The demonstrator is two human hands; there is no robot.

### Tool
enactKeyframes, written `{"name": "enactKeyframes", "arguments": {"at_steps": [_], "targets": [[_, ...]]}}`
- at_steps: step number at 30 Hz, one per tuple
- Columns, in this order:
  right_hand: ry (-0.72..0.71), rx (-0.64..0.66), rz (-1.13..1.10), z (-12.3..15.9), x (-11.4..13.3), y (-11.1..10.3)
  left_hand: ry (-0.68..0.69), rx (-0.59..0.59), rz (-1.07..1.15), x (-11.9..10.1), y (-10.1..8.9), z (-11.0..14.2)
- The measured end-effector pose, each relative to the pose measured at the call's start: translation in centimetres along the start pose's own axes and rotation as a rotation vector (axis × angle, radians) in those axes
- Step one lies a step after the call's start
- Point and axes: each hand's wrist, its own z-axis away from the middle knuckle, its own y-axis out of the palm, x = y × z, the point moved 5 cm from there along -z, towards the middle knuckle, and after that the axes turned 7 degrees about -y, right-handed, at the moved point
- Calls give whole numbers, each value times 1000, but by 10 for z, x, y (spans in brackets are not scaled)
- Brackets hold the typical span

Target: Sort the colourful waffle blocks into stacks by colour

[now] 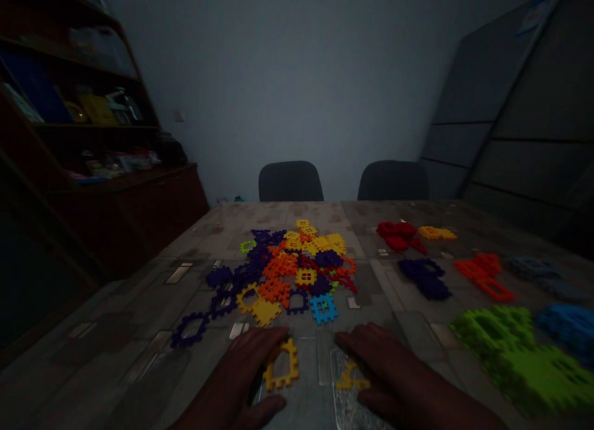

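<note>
My left hand (244, 371) lies on the table at the near edge, its fingers curved around a yellow square frame piece (283, 367) that rests flat. My right hand (387, 371) rests beside it, fingers bent over a small yellow piece (349, 375) lying on a clear plastic sheet (343, 402). Just beyond both hands spreads a mixed pile of interlocking plastic tiles (288, 269) in purple, orange, yellow, red and blue, with a light blue tile (323, 308) nearest my fingers.
Sorted groups lie to the right: red tiles (399, 235), yellow tiles (436, 233), purple tiles (424, 278), orange tiles (485, 275), green tiles (520, 349), blue tiles (568, 328). Two dark chairs (290, 181) stand at the far edge. A shelf unit (93, 158) fills the left.
</note>
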Motion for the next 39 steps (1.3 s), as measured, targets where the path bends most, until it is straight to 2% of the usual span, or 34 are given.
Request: {"name": "enactKeyframes", "arguments": {"at_steps": [7,12,16,20,26,29,32,35,39], "targets": [[7,-5,12,4,23,-19,17,-119,-62,-9,-13,-10],[-45,-75,-11,7,16,-17,111,-145,-133,-16,-16,-18],[-78,-115,7,7,11,-13,74,-229,-88,-12,-9,-20],[-87,-135,10,4,10,-13,66,-226,-11,-17,-4,-22],[-44,-122,-5,3,12,-16,38,-179,-4,-29,-14,-26],[-28,-113,-1,5,12,-15,52,-180,-6,-27,-12,-23],[-24,-97,0,6,10,-13,3,-207,25,-19,-10,-19],[-25,-67,8,6,10,-14,-19,-231,89,-14,-19,-20],[-14,-44,33,6,13,-17,-33,-264,159,-5,-45,-28]]}}
